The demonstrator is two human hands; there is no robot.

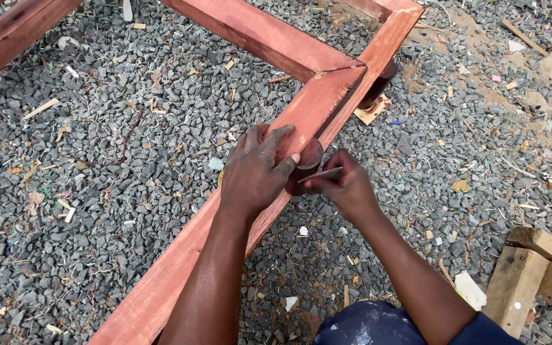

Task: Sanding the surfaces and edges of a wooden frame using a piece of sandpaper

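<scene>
Bottom centre: dark blue clothing [378,326], paint-flecked, at frame edge. Lower right: pale timber offcuts [531,268] lying on gravel [97,211].

Centre of frame: left hand [257,169] laid flat on reddish-stained wooden frame rail [180,268], fingers [276,137] spread apart across top face, thumb hooked toward a small round dark container [306,160]. Container pressed against rail's right edge, just below the corner joint.

Right hand [346,182] immediately right of container, fingers pinched together on a thin flat stick [324,174], its tip touching the container.

Rail running diagonally from bottom left to upper centre, meeting a second rail at mitred corner joint [340,70]. Beyond the corner, upper right: a dark cylindrical object [378,83] under the frame, resting on a pale wood scrap [372,110]. Wood chips scattered over gravel throughout.
</scene>
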